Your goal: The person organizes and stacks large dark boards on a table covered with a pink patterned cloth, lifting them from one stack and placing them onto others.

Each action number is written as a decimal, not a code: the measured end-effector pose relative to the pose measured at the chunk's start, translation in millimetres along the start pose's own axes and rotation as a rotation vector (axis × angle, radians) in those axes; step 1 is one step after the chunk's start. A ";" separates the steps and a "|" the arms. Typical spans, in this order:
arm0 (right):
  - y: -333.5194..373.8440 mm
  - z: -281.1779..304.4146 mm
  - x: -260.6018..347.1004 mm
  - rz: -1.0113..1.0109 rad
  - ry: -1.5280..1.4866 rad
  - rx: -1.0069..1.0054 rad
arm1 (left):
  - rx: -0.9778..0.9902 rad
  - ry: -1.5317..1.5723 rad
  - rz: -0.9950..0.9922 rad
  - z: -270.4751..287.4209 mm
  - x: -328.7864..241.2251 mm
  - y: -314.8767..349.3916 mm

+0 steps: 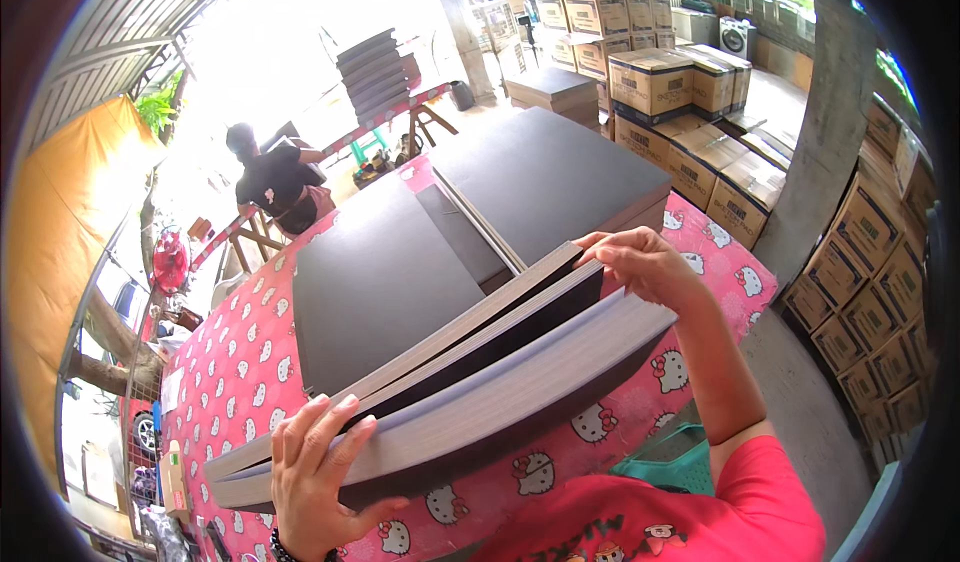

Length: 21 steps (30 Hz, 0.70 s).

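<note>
Dark-covered pads (520,390) fanned over pink tablecloth (235,372); left hand (318,474) gripping lower-left end, right hand (645,267) grasping upper-right corner.

One head-worn fisheye view looks down — close — over the pink table (230,362).
</note>
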State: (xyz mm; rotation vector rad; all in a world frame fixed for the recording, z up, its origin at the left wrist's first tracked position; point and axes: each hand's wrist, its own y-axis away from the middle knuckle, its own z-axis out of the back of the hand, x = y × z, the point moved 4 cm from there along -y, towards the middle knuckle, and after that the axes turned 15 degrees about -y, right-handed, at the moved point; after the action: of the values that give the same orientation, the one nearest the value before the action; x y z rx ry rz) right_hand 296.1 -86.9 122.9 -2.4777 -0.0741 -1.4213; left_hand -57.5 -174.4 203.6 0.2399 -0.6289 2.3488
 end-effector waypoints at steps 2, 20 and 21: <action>-8.9 13.6 -12.6 0.030 -0.032 0.020 | 0.004 0.036 0.019 -7.4 0.4 0.0; -15.5 -2.7 -26.7 0.198 0.140 0.317 | 0.112 -0.068 0.071 -10.8 -3.9 0.7; -19.8 5.2 -28.1 0.308 0.284 0.390 | 0.101 -0.097 0.077 -9.2 -6.8 -3.1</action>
State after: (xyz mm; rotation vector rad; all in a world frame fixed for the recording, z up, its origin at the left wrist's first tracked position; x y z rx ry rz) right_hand 282.4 -63.9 100.8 -1.8679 0.0793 -1.4455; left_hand -50.3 -171.6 194.5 0.3836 -0.5756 2.4584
